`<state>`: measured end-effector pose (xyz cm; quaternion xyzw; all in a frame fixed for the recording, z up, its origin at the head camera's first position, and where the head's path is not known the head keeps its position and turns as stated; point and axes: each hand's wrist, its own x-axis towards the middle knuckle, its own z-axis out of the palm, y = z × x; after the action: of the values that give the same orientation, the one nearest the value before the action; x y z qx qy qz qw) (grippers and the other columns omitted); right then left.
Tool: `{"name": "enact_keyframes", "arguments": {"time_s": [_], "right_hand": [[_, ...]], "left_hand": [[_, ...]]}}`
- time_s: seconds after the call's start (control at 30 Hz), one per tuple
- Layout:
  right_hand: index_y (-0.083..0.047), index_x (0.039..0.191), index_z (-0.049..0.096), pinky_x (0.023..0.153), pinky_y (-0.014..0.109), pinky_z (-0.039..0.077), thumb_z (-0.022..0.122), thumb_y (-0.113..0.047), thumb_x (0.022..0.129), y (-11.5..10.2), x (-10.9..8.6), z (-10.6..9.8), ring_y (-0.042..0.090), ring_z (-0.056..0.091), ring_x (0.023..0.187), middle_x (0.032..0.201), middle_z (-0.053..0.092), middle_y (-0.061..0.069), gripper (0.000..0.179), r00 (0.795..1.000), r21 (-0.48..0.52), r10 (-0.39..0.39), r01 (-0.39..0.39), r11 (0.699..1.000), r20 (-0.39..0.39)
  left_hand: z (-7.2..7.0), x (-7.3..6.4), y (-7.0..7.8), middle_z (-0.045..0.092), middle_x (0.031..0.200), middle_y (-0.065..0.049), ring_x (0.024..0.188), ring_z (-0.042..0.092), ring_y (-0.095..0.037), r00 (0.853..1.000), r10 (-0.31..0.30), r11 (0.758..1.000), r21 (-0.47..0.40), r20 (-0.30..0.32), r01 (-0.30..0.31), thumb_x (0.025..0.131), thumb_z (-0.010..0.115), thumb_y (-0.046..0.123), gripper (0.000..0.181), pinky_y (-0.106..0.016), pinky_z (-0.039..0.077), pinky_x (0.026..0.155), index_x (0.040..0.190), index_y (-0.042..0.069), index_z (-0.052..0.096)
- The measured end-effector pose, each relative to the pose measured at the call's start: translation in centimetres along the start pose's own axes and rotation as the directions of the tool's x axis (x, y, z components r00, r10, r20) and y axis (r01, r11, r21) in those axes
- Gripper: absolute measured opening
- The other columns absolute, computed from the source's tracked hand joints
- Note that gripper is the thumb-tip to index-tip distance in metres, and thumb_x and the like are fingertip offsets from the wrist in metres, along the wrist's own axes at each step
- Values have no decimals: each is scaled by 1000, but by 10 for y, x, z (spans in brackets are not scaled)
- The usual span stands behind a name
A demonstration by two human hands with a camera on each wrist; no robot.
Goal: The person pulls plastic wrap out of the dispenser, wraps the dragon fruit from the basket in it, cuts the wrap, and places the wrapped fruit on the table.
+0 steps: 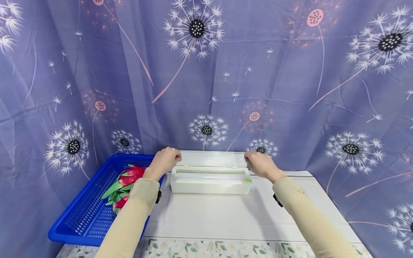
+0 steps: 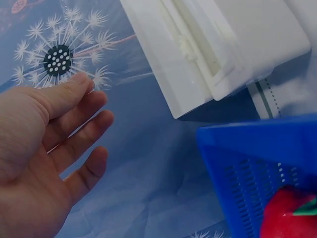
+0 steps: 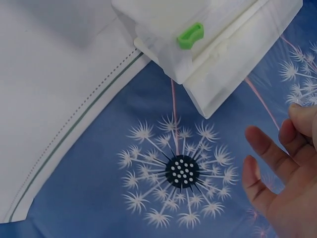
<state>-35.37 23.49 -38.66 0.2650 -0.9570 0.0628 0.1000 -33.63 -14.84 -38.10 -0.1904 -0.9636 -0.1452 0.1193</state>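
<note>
A white cling film dispenser (image 1: 211, 186) with a green slider (image 3: 191, 35) stands on the table, its lid (image 1: 213, 158) raised at the back. A pale roll (image 1: 211, 176) lies inside. My left hand (image 1: 166, 160) is beyond the lid's left corner; my right hand (image 1: 259, 163) is beyond its right corner. In the left wrist view, thumb and forefinger of the left hand (image 2: 54, 144) meet, apart from the dispenser, the other fingers loosely bent. The right hand (image 3: 290, 173) has a similar pinch. Faint shiny streaks suggest clear film between the hands; its edges are hard to see.
A blue plastic basket (image 1: 72, 234) stands at the left, with red dragon fruit (image 1: 130, 175) inside. A white cloth (image 1: 226, 218) covers the table, with a leafy floral strip (image 1: 226, 248) along the front. Behind hangs a blue dandelion-print curtain (image 1: 274, 79).
</note>
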Motion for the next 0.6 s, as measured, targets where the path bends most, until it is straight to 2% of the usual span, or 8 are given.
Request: {"name": "enact_keyframes", "arguments": {"time_s": [0.1, 0.17, 0.4, 0.6], "right_hand": [[-18, 83, 54, 55, 35, 40, 55, -1, 94, 1, -1, -4, 15, 49, 66, 77, 51, -4, 21, 1000, -11, -6, 5, 1000, -17], [-18, 85, 56, 56, 36, 42, 55, -2, 95, 2, 0, -7, 16, 53, 68, 80, 55, -4, 19, 1000, -11, -7, 7, 1000, -30], [-12, 95, 63, 62, 41, 49, 57, -2, 94, 6, 0, -13, 22, 60, 82, 90, 61, 1, 12, 995, -6, -32, 31, 999, -91], [-8, 93, 62, 72, 42, 51, 60, 5, 87, 12, 2, -16, 25, 59, 85, 89, 59, 5, 15, 986, 28, -88, 93, 995, -144]], "left_hand": [[-4, 0, 0, 59, 74, 5, 66, 51, -13, 1000, -7, 1000, -4, -7, 7, 95, 65, 14, 16, -36, 46, 64, 80, 17, 69], [-7, 0, -1, 66, 83, 4, 72, 58, -14, 1000, -13, 1000, -13, -13, 12, 95, 66, 16, 10, -39, 51, 70, 88, 17, 73], [-18, 0, -2, 70, 94, -1, 80, 63, -16, 999, -29, 996, -87, -23, 27, 96, 65, 19, 12, -40, 53, 75, 99, 14, 76], [-25, -1, -2, 70, 96, -1, 80, 64, -16, 999, -51, 991, -128, -15, 49, 97, 64, 23, 16, -38, 53, 73, 103, 15, 76]]}}
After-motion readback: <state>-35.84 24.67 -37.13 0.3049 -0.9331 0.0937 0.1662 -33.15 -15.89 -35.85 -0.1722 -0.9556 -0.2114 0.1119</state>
